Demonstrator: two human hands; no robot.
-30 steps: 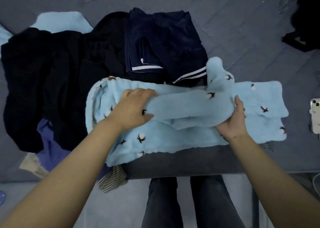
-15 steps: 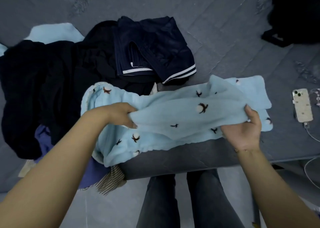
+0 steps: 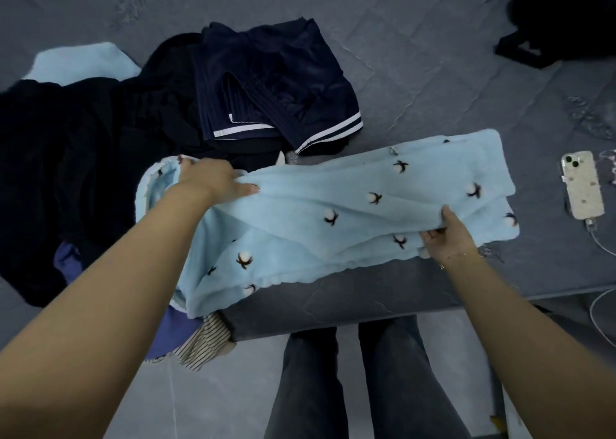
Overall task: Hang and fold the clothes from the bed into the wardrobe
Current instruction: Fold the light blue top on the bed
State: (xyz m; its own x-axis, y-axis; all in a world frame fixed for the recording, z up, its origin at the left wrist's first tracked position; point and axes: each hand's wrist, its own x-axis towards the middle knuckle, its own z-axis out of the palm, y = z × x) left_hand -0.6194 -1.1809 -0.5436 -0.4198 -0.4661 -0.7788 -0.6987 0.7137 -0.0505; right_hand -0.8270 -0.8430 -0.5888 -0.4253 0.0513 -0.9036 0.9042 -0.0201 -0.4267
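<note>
Your left hand (image 3: pixel 206 180) lies on the pale blue fleece (image 3: pixel 333 218) near its left end, fingers bunching the soft pile, thumb stretched flat along a fold. Your right hand (image 3: pixel 448 235) pinches the fleece's near edge toward the right end, fingers curled under the cloth and thumb on top. The fleece is plush, dotted with small white cotton-boll motifs, and lies as a long folded band across the near edge of the bed (image 3: pixel 416 71), whose grey cover is creased. Behind your left hand sits a heap of dark clothes (image 3: pixel 83 158), topped by ribbed navy shorts (image 3: pixel 276 95) with white stripes at the hem. A striped cloth (image 3: pixel 203 345) hangs off the bed's edge. A phone (image 3: pixel 581 188) in a clear case lies right of the fleece.
</note>
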